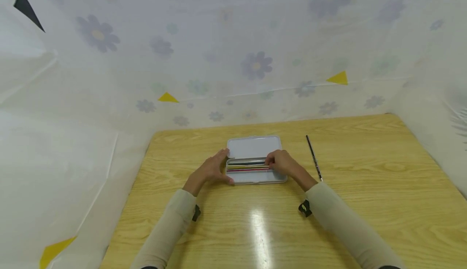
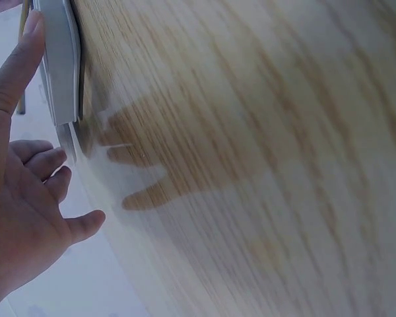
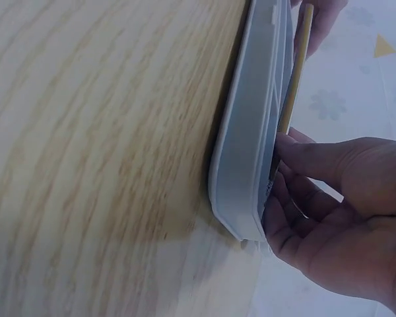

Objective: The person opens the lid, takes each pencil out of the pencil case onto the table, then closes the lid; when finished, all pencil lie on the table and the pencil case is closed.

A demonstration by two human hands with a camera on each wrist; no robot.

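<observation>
Fingers of my left hand [image 1: 209, 171] lie straight on the left end of pencil case [image 1: 255, 178]; right hand [image 1: 282, 164] fingers curl into it, pinching a dark pencil [image 1: 246, 163] | wooden table [image 1: 365, 204], flowered sheet [image 1: 233, 50] behind | case open at centre, coloured pencils inside | one loose pencil [image 1: 313, 157] lies right, apart.

**No readable writing in view**

Nothing can be read here: the open pencil case [image 1: 254, 147], the pens inside it [image 1: 246, 166], the tabletop [image 1: 365, 204] and the flowered sheet [image 1: 255, 64] behind carry no legible words, brands, numbers or signs.
</observation>
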